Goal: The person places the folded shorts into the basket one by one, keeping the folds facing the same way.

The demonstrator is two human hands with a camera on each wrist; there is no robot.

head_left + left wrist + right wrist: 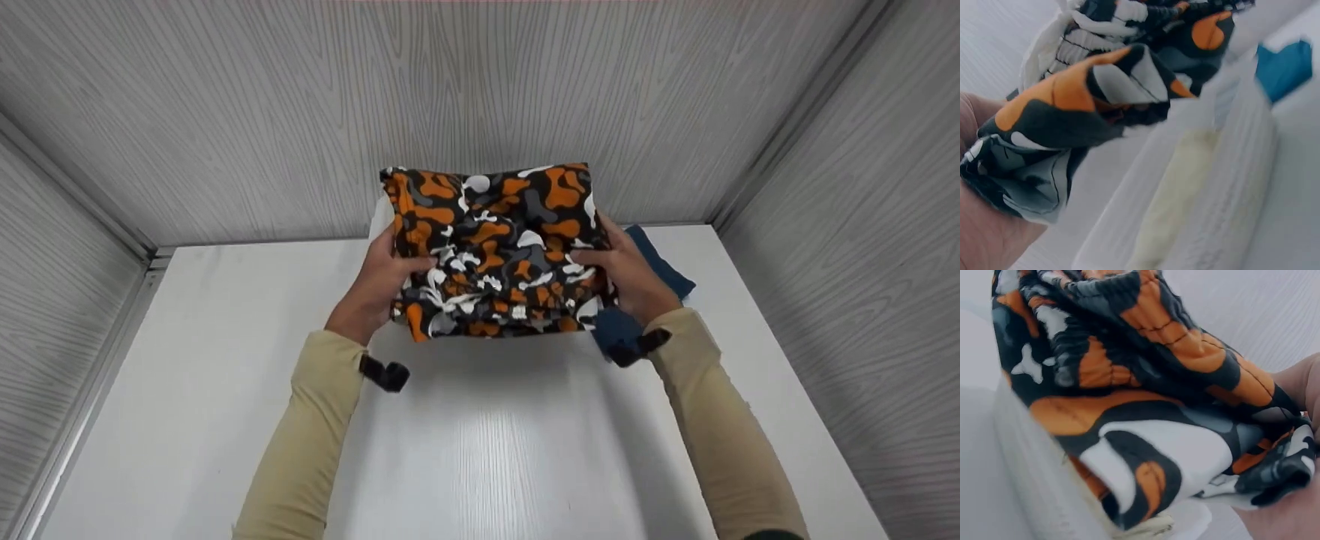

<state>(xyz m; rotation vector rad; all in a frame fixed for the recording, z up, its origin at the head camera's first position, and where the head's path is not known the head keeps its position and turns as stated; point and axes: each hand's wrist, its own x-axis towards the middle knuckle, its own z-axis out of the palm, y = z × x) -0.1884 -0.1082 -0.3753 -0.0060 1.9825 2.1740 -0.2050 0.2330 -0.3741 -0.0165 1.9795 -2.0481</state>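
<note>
Both hands hold up a folded garment point(495, 247) in orange, black, grey and white camouflage print, with a gathered elastic band along its near part. My left hand point(375, 281) grips its left edge, thumb on top and fingers hidden beneath. On the opposite edge, my right hand point(634, 274) grips it the same way. Below the garment stands a white basket point(1235, 180) with textured walls, mostly covered in the head view. Cream cloth point(1176, 191) lies inside that basket. In the right wrist view the garment's folded layers point(1174, 444) overlap the basket wall point(1033, 478).
A dark blue cloth point(660, 266) lies on the white table point(480, 450) at the right, partly behind my right hand and wrist. Grey wood-grain panels point(300, 112) enclose the table at the back and both sides.
</note>
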